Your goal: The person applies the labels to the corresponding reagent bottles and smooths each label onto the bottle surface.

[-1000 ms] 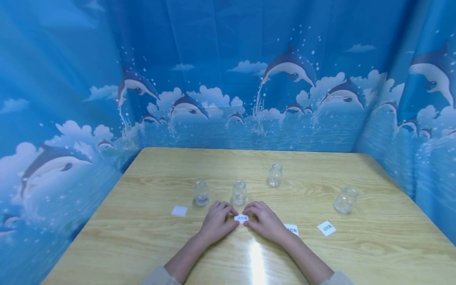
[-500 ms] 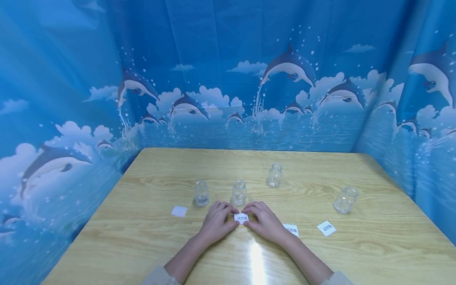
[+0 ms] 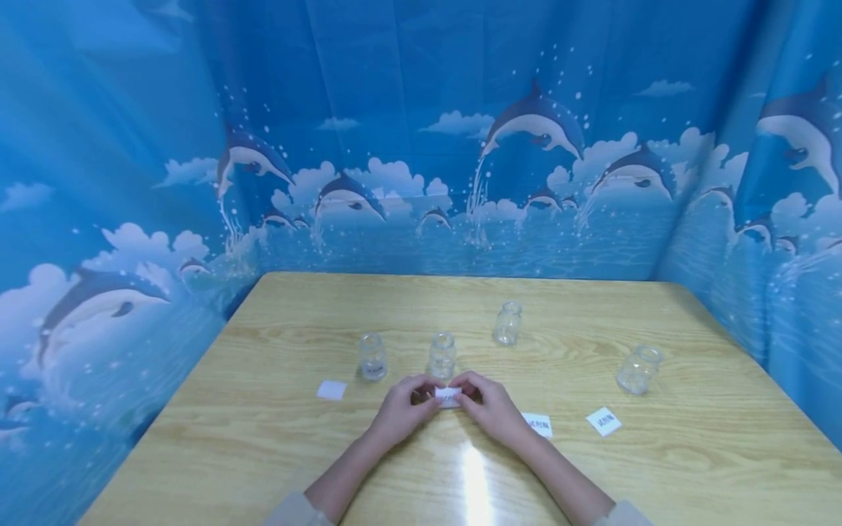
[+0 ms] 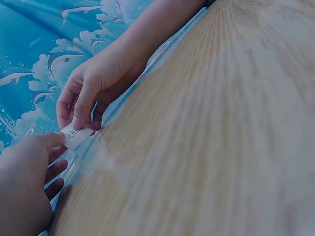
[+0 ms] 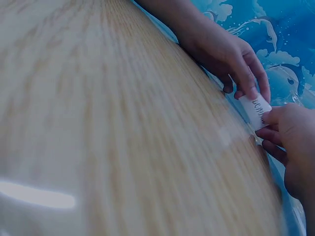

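Observation:
A small white paper label (image 3: pixel 449 397) with dark handwriting is pinched between both hands in front of the middle glass jar (image 3: pixel 442 356). My left hand (image 3: pixel 403 409) grips its left end, thumb on the written face. The right hand (image 3: pixel 488 409) holds the opposite end in the same way. In the left wrist view the label (image 4: pixel 76 136) looks slightly bowed between the fingertips, and the right wrist view shows the label (image 5: pixel 256 111) raised over the table surface. Parts of the label's edges are hidden behind the fingers.
More glass jars stand around: one at the left (image 3: pixel 373 356), one farther back (image 3: pixel 508 324), one at the right (image 3: pixel 639 369). A blank white paper (image 3: pixel 331 390) lies left; written labels lie right, one by the right wrist (image 3: pixel 539 424), another beyond (image 3: pixel 603 421). A dolphin-print curtain (image 3: pixel 421 146) surrounds the wooden table (image 3: pixel 296 453).
The label was flat, its writing facing up, and now it is lifted slightly and tilted, with both thumbs moved up onto its face. The jars and other papers have stayed put.

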Demonstrator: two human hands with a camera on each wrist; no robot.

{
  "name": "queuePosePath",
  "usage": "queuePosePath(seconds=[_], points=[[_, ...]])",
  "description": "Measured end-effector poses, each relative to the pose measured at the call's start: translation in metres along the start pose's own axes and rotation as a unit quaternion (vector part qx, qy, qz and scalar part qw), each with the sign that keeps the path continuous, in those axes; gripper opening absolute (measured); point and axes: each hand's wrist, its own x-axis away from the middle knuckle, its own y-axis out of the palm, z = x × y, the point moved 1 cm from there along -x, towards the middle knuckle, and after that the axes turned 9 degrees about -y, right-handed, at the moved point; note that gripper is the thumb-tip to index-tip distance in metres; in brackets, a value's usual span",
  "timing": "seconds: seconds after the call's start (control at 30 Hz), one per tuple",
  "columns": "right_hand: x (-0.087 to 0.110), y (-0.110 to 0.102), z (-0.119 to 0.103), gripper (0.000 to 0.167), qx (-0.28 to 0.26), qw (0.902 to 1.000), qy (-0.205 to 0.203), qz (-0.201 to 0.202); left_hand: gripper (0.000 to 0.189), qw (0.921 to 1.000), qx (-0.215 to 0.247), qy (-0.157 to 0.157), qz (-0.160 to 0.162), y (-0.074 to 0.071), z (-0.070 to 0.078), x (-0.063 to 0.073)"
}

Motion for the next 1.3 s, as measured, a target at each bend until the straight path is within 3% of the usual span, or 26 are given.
queuePosePath(seconds=[0.07,0.17,0.4,0.63,1.03,1.3], points=[[-0.001,-0.001,0.000,0.017,-0.016,0.9998,0.000,0.014,0.017,0.9987,0.041,-0.031,-0.004,0.000,0.002,0.000],[-0.002,-0.002,0.000,0.017,-0.033,0.9990,-0.004,0.030,0.015,0.9957,0.076,-0.052,-0.005,-0.002,0.007,0.000],[-0.002,-0.004,-0.001,0.017,-0.039,0.9986,-0.012,0.034,0.011,0.9942,0.096,-0.046,-0.014,-0.015,0.042,0.008],[-0.005,-0.014,-0.038,0.016,-0.043,0.9983,-0.028,0.026,0.010,0.9899,0.116,-0.075,-0.032,-0.015,0.042,0.008],[-0.005,-0.013,-0.038,0.015,-0.067,0.9956,-0.050,0.040,0.012,0.9834,0.143,-0.096,-0.057,-0.013,0.038,0.008],[-0.004,-0.013,-0.037,0.012,-0.095,0.9935,-0.062,-0.005,0.011,0.9866,0.124,-0.089,-0.057,-0.016,0.044,0.009]])
